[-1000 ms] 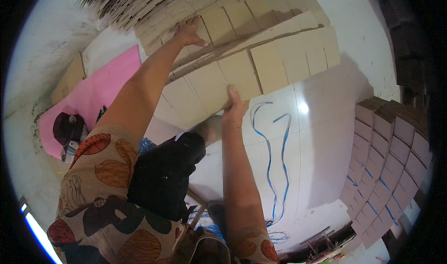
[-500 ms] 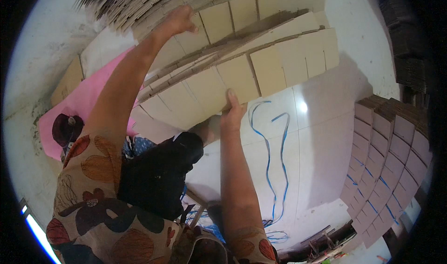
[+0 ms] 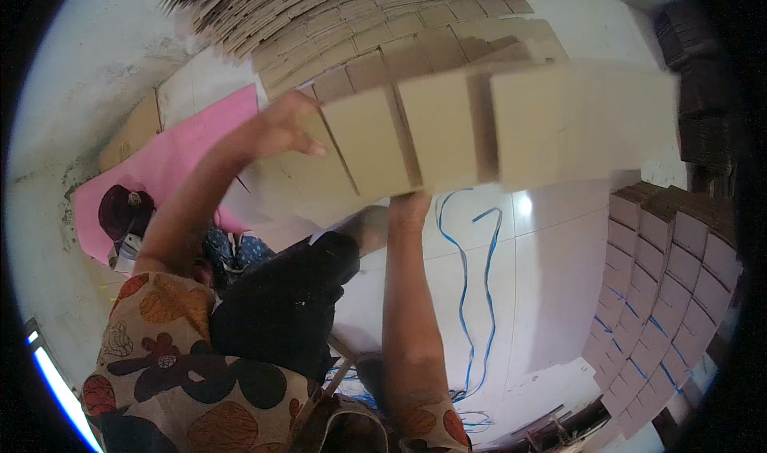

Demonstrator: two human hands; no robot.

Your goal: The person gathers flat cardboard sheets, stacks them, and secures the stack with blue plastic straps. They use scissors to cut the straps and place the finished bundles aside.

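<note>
A long slotted cardboard divider strip [image 3: 447,129] is raised in front of me, its right end smeared by motion. My left hand [image 3: 284,129] grips its upper left part, thumb lying on the near face and fingers over the top edge. From below, my right hand [image 3: 409,212] holds the lower edge near the middle; its fingers are hidden behind the cardboard. Whether one strip or a few together are held, I cannot tell. Just beyond lie more slotted strips [image 3: 347,77], partly covered by the raised cardboard.
Rows of stacked cardboard [image 3: 319,9] fill the far side. A tied cardboard pile [image 3: 659,285] stands at the right. Blue strapping [image 3: 465,293] lies looped on the pale tiled floor [image 3: 551,293]. A pink sheet [image 3: 184,145] and a dark cap [image 3: 125,212] are at the left.
The cardboard has risen toward me and shifted right, away from the pile. My left hand has come nearer and down onto it. My right hand has slid lower, its thumb now out of sight.
</note>
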